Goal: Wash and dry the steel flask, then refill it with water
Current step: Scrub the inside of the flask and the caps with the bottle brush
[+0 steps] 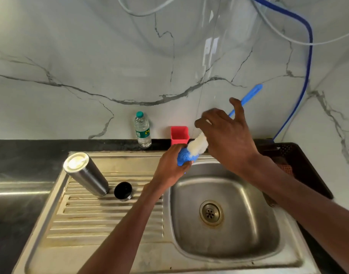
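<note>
Flask [86, 174] stands inverted left of the sink [225, 214], cap [123, 191] beside it. Left hand [169, 167] fingers pinch the brush [191, 150] head; right hand [227, 133] grips the handle, fingers partly spread. Steady the flask before scrubbing inside.

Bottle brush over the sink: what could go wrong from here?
1. The left hand grips only the blue bristle tip of the bottle brush, while the right hand has its fingers spread near the handle; the brush could slip into the sink basin.
2. The steel flask stands inverted on the ribbed drainboard beside its black cap; a passing forearm might topple it.
</note>
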### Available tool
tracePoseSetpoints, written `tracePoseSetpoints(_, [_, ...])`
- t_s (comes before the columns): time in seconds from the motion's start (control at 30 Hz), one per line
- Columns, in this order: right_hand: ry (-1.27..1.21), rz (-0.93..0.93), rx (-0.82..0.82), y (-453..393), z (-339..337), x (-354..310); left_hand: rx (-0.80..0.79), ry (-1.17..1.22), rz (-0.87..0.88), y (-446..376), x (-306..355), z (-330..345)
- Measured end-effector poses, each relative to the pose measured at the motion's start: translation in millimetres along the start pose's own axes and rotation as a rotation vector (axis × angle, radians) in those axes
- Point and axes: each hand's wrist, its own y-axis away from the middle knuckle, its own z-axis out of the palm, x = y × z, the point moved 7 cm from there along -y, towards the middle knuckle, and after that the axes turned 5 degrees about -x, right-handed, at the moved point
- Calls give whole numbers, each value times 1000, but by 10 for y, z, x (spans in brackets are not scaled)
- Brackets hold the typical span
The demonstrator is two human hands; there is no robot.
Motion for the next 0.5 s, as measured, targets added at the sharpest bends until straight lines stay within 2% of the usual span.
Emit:
tracePoseSetpoints(0.07, [-194, 73, 233, 147, -149, -38, 34, 86, -56, 35, -94, 5])
tracePoseSetpoints(0.13, [-477, 283, 369, 316, -157, -36, 86, 183, -124, 67, -191, 13])
tracePoseSetpoints(0.2, [-772, 579, 321, 424, 184, 4, 118, 257, -158, 81, -233, 39])
tracePoseSetpoints(0.27, [-1100, 851, 130, 449, 714, 5, 113, 319, -161, 79, -229, 74])
tracePoseSetpoints(0.3, [-1262, 928, 45, 424, 936, -21, 100, 340, -155, 74, -223, 90])
tracePoseSetpoints(0.37, [-1478, 941, -60, 311, 1244, -62, 68, 366, -142, 59, -252, 122])
tracePoseSetpoints(0.5, [-1474, 769, -38, 30, 1404, 8, 56, 339, -121, -9, -296, 42])
